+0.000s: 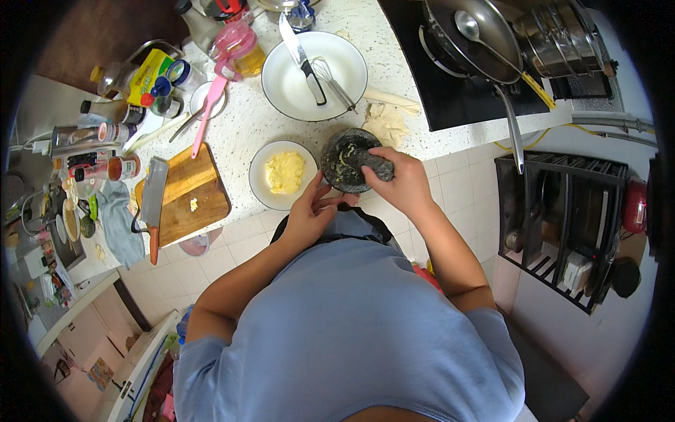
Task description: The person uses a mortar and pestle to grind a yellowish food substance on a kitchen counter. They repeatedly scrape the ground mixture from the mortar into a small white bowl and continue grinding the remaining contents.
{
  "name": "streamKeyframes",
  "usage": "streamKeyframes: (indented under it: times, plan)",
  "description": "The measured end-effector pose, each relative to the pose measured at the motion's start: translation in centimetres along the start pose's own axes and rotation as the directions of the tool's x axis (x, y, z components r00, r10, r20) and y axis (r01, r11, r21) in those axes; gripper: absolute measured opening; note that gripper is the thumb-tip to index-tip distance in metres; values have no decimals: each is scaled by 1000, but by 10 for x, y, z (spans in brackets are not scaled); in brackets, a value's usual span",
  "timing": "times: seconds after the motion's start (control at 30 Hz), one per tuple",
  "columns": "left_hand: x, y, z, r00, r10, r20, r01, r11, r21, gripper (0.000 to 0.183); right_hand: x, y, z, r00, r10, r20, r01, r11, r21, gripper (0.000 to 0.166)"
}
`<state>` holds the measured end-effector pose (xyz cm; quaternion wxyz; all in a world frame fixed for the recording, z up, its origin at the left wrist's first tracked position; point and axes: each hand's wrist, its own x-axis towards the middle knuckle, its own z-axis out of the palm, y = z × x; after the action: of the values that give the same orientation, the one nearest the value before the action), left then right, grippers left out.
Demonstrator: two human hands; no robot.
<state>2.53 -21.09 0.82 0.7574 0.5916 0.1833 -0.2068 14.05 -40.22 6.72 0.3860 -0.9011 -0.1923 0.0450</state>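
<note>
A dark stone mortar (331, 161) stands at the counter's front edge, bits of pale green-yellow mash stuck to its inner wall. My right hand (398, 176) grips a grey stone pestle (377, 164), its lower end inside the mortar. Against the mortar's near left side rests my left hand (314, 208), fingers partly curled around the outside; how firmly it holds is hidden. Just left of the mortar, a white bowl (258, 182) contains a yellow mashed mass (285, 172).
Behind is a large white basin (285, 95) with a knife (306, 66) and a whisk (332, 84). A cleaver (155, 192) lies on a wooden cutting board (195, 184) at left. A wok (490, 47) sits on the black cooktop (448, 111); bottles and jars line the back left.
</note>
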Motion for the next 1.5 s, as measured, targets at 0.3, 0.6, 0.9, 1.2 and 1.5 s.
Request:
streamKeyframes:
  times: [0.3, 0.6, 0.9, 1.2, 1.5]
  plan:
    - [0, 0, -1, 1000, 13, 2, -13, 1000, -2, 81, 2, -1, 14, 997, -31, 70, 35, 998, -60, 33]
    - [0, 1, -1, 1000, 13, 8, -13, 1000, -4, 80, 6, 3, 13, 991, 90, 98, -98, 992, 74, 28]
    - [2, -5, -4, 999, 31, 20, -31, 999, -30, 82, 3, 41, -9, 898, 327, 295, -434, 546, 716, 19]
    - [2, -6, -3, 1000, 19, 20, -18, 999, -27, 82, 3, 25, -18, 979, 21, 204, -46, 992, 121, 34]
    - [1, -7, -2, 999, 34, 15, -33, 998, -48, 82, 1, 17, -3, 952, -206, 224, 229, 970, -82, 36]
